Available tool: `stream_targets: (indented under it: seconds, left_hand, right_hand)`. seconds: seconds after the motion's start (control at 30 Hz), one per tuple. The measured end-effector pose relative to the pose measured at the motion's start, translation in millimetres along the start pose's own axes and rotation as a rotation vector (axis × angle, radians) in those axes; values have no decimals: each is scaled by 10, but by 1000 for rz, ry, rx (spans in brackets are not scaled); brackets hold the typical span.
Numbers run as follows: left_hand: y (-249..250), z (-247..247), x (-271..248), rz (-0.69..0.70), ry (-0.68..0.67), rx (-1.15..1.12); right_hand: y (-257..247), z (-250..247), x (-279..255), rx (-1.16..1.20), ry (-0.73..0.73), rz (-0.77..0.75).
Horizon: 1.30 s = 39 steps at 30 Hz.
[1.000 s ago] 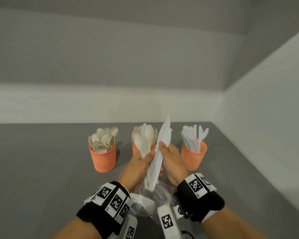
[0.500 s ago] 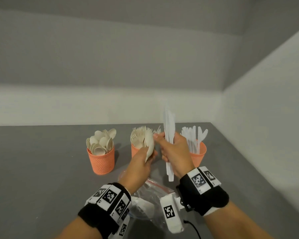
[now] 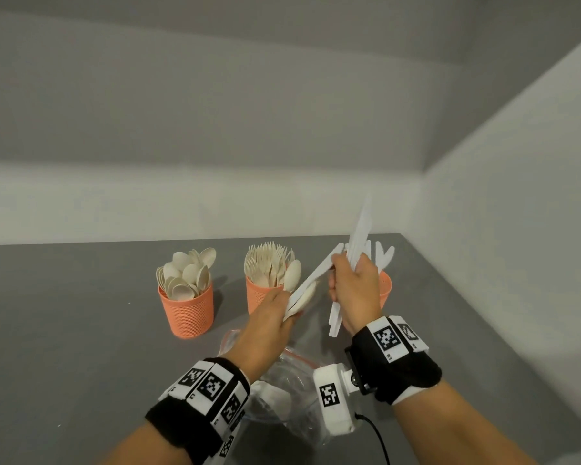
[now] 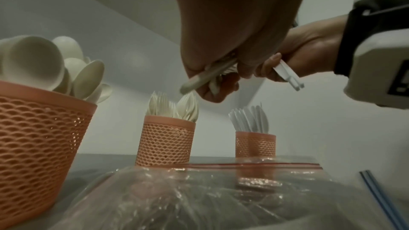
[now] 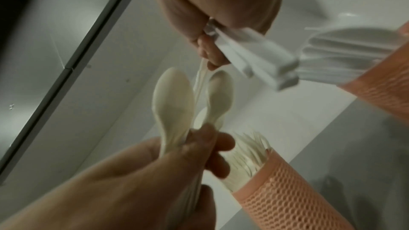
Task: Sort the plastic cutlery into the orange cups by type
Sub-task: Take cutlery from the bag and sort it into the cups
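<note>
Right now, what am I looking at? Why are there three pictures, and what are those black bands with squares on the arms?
A person is sorting plastic cutlery with bare hands. The bands carry small cameras and printed square markers. One picture comes from a camera on the head, looking down; the other two come from the wrist cameras, looking along each hand.

On the grey table stand three orange cups: the left cup holds spoons, the middle cup forks, the right cup white knives. A clear plastic bag lies near the person.

The left hand holds two cream spoons. The right hand grips a bunch of white knives.
</note>
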<state>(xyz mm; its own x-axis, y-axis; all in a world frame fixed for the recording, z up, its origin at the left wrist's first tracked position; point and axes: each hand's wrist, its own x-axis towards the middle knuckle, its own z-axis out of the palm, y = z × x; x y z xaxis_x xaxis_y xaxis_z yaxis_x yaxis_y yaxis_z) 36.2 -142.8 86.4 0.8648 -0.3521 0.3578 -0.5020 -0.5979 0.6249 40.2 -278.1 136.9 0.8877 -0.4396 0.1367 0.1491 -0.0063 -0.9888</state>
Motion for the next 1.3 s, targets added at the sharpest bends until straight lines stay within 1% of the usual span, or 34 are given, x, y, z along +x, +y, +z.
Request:
stream_targets:
  seconds: [0.07,0.13,0.2,0.27,0.37,0.43,0.53,0.6,0.63,0.7,0.77,0.87,0.93,1.0,1.07,1.13,1.2,1.3]
  left_hand:
    - [16,11,-8,33,-16,56]
    - [60,24,6,49,-15,81]
    - [94,38,30,34,-12,76]
    - [96,60,40,14,-34,92]
    - [80,125,48,26,-71,125]
    - [75,179,74,48,-92,117]
    - [5,240,120,15,-138,79]
    - [-60,227,131,-53,-118,-12]
    - [-84,201,131,-89,-104,-87]
    - [-95,130,147,-136,-92,-259]
    - [-79,66,188,-154,-110,-386]
    - [-69,21,252,-197,-135,-529]
    - [-51,6,274,-220,-127,-638]
    - [-35,-19,280,-255,-109,-715]
    - [-56,-43,280,-301,-97,-778]
    - [-91,-68,277,-341,-116,-855]
    - [-115,-79,273,-381,-149,-934]
    - [-140,-98,288,-415,-176,-1064]
  right_hand:
    - [-14,-46,31,56,10,7]
    - [7,-65,39,110,-46,35]
    - [22,-87,45,183,-97,75]
    - [16,-119,55,231,-134,83]
    - [28,-140,91,90,-160,42]
    - [49,-162,155,70,-92,35]
    - [-95,-320,316,254,48,55]
    - [-243,-533,475,318,130,-42]
    - [-299,-643,568,301,175,-115]
    - [-325,-819,751,183,257,-238]
    - [-225,-896,905,59,290,-294]
    - [-7,-854,1065,-56,247,-269]
    - [195,-800,1123,-123,151,-197]
    - [385,-749,1138,-124,70,-118]
    - [508,-719,1142,-117,79,-77]
    - [569,-685,1126,-123,95,-72]
    - [622,-646,1100,-192,62,-68]
    - [668,-607,1082,-341,-89,-79]
